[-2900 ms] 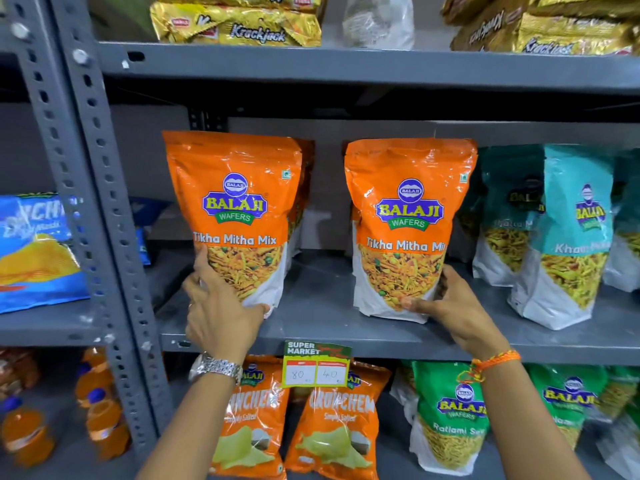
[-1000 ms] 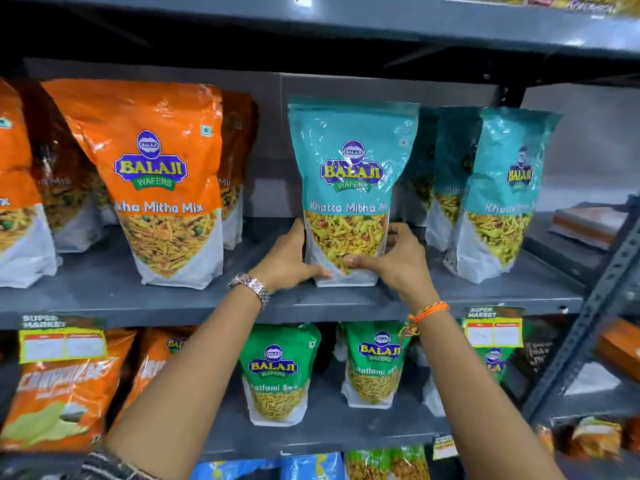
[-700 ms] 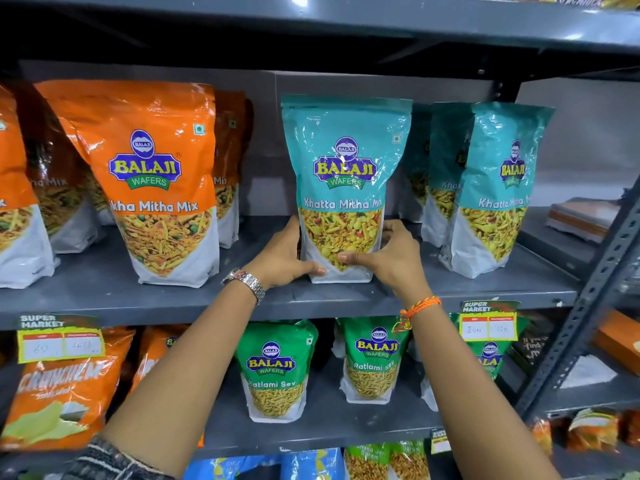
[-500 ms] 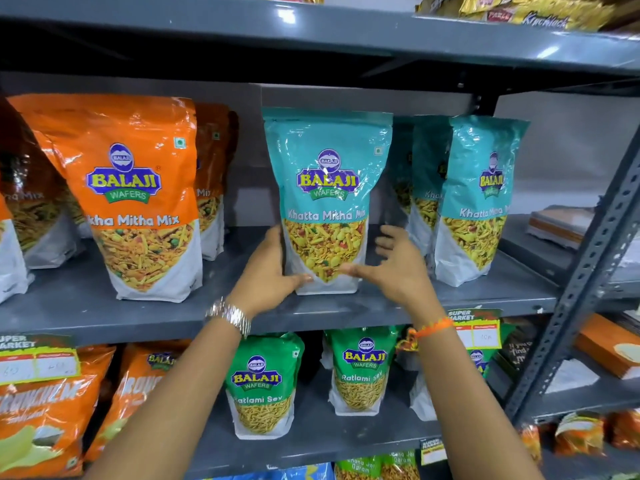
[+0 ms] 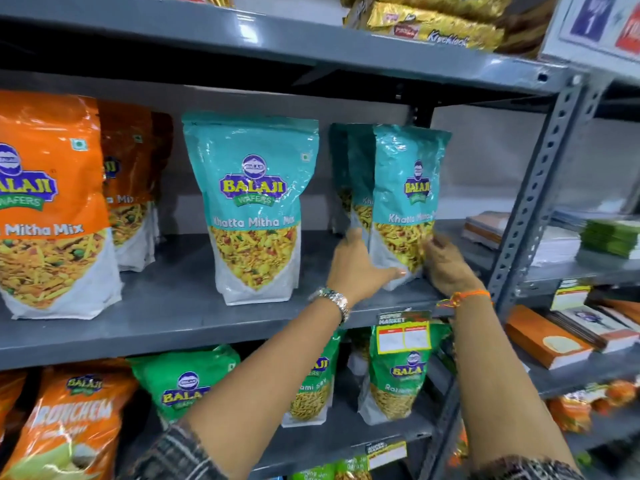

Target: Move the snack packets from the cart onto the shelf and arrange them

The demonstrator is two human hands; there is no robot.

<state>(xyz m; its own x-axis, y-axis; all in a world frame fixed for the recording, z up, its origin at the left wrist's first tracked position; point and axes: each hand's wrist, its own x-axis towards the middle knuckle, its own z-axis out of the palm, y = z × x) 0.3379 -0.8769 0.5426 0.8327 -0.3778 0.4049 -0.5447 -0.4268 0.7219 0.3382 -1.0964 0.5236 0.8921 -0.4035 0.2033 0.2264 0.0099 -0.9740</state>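
On the grey middle shelf (image 5: 180, 317) stand upright snack packets. At the right end, a teal Khatta Mitha packet (image 5: 405, 188) is held at its base between both hands: my left hand (image 5: 360, 268) grips its left lower edge and my right hand (image 5: 448, 265) presses its right lower edge. More teal packets (image 5: 349, 174) stand right behind it. Another teal Khatta Mitha packet (image 5: 254, 209) stands free in the middle. Orange Tikha Mitha Mix packets (image 5: 52, 209) fill the left. No cart is in view.
A perforated grey upright post (image 5: 540, 174) stands just right of my right hand. The shelf above carries gold biscuit packs (image 5: 433, 26). Below are green packets (image 5: 398, 372), orange Crunchem bags (image 5: 76, 420) and a price tag (image 5: 403, 332). The neighbouring rack holds stacked books (image 5: 554, 337).
Both hands have left the middle teal packet, which stays standing, and moved right onto the teal packet at the shelf's right end. The view has shifted right.
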